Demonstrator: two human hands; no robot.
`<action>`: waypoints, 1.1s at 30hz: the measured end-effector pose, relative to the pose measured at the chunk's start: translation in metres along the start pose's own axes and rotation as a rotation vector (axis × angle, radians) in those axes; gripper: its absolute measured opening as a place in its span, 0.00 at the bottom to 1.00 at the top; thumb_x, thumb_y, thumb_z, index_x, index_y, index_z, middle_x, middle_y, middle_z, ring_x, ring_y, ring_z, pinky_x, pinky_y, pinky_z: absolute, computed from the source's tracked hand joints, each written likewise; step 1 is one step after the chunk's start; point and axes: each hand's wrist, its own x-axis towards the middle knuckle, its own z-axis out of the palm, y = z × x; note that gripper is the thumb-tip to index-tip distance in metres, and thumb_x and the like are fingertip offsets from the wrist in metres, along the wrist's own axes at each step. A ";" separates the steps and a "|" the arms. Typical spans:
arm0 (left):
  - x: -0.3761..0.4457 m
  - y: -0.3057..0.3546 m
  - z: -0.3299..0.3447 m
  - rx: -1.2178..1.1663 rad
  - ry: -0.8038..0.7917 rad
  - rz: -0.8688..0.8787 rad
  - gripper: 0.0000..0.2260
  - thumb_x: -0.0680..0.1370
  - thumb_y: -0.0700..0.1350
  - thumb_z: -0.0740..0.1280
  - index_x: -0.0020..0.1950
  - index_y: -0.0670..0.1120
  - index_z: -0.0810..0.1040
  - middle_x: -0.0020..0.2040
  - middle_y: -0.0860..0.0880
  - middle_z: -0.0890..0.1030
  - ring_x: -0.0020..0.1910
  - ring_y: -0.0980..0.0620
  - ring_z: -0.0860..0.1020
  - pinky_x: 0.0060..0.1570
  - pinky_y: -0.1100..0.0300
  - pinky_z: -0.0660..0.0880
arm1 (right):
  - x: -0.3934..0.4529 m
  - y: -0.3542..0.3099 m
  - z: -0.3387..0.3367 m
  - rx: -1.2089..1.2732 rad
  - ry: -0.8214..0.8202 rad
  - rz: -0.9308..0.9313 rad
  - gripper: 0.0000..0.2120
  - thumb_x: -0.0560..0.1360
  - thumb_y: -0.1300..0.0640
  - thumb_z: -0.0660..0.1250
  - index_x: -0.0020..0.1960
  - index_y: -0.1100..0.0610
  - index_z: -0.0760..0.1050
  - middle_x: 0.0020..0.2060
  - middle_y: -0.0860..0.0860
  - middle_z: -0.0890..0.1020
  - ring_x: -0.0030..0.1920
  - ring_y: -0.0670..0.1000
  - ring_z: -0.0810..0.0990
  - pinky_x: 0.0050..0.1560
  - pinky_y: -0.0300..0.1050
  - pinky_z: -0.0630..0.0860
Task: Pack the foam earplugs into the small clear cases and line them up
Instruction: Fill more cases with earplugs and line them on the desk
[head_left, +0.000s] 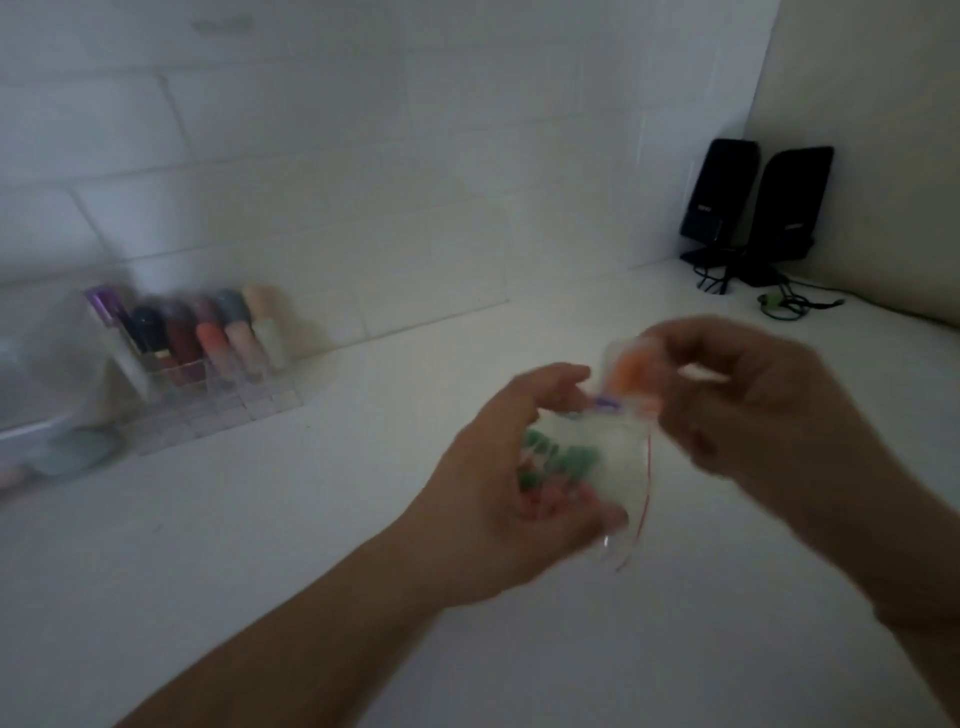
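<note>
We find the left hand (524, 483) curled round a clear zip bag (597, 457) of green foam earplugs (563, 457), held above the counter (260, 545). The right hand (753, 410) pinches something orange at its mouth; blur hides what. We judge the contents light, squashy and best gripped gently.

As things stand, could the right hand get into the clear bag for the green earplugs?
Probably not yet. The right hand pinches something clear with orange in it, and the left hand wraps the clear bag around the green earplugs. Blur hides whether the bag is open.
</note>
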 end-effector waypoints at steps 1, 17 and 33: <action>-0.002 -0.004 0.001 0.189 -0.092 0.085 0.38 0.65 0.56 0.78 0.71 0.55 0.65 0.67 0.56 0.71 0.64 0.53 0.75 0.59 0.48 0.75 | 0.006 0.003 -0.015 0.078 0.074 0.037 0.06 0.72 0.52 0.70 0.46 0.54 0.80 0.37 0.48 0.84 0.28 0.46 0.72 0.26 0.37 0.68; 0.003 -0.038 -0.022 0.614 -0.236 0.131 0.26 0.73 0.62 0.68 0.68 0.56 0.67 0.66 0.58 0.72 0.67 0.60 0.70 0.70 0.42 0.62 | 0.039 0.110 -0.074 -0.751 0.323 0.291 0.09 0.75 0.52 0.70 0.43 0.57 0.73 0.41 0.54 0.79 0.41 0.52 0.75 0.41 0.41 0.69; 0.075 0.030 0.129 0.622 -0.330 0.137 0.23 0.75 0.59 0.67 0.67 0.50 0.73 0.65 0.51 0.74 0.64 0.51 0.72 0.65 0.55 0.69 | 0.026 0.065 -0.172 -0.132 0.876 0.203 0.09 0.74 0.52 0.70 0.37 0.54 0.78 0.26 0.49 0.74 0.25 0.44 0.71 0.34 0.42 0.69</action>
